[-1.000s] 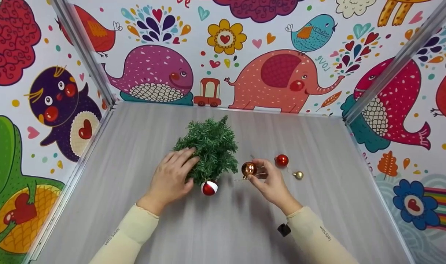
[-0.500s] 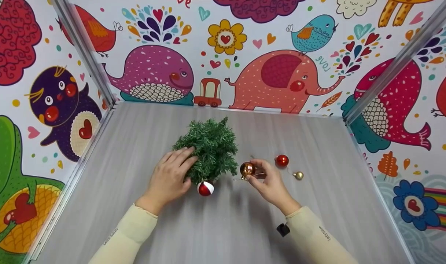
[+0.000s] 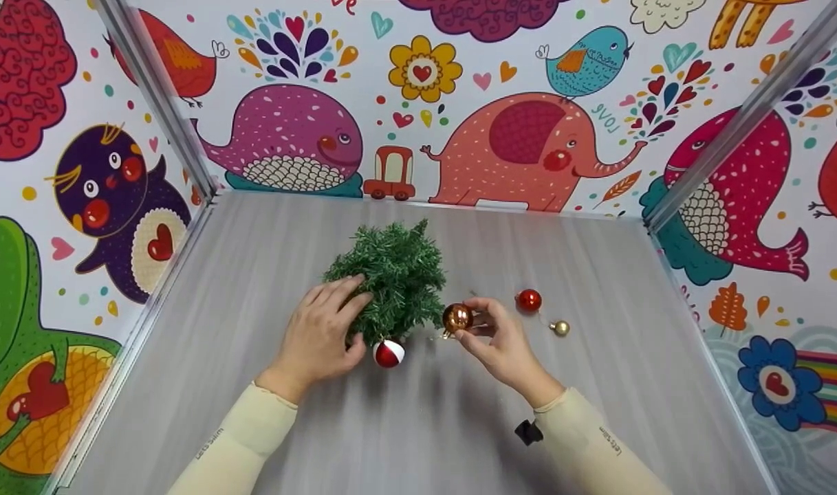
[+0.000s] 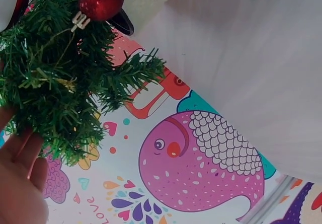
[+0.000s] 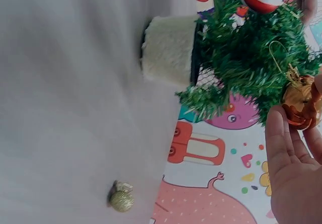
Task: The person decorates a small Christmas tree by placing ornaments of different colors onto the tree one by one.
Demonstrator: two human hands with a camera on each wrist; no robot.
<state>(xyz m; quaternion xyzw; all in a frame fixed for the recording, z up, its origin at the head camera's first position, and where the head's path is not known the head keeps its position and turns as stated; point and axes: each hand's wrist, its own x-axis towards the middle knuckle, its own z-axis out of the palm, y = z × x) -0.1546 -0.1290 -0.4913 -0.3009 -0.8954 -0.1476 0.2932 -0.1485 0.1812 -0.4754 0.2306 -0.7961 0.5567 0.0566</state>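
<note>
A small green artificial Christmas tree (image 3: 397, 275) stands mid-table in a whitish pot (image 5: 171, 50). My left hand (image 3: 322, 337) rests on its left side, fingers spread over the branches and partly hidden among needles in the left wrist view. The fingers and thumb of my right hand (image 3: 504, 344) hold a shiny copper Christmas bauble (image 3: 457, 318) close by the tree's right side. From that bauble a gold loop (image 5: 276, 55) stretches toward the branches. A red-and-white bauble (image 3: 389, 353) hangs at the tree's front. The left wrist view also shows a red bauble (image 4: 100, 0) on the tree.
Right of my right hand lie a red bauble (image 3: 529, 301) and a small gold bauble (image 3: 560, 328) on the grey table (image 3: 390, 440). Cartoon-printed walls (image 3: 287, 137) enclose the back and sides. Something black (image 3: 528, 432) sits by the right sleeve.
My right hand has moved slightly left, bringing the copper bauble nearer the tree. The left hand stays on the branches; the red-and-white bauble has shifted slightly.
</note>
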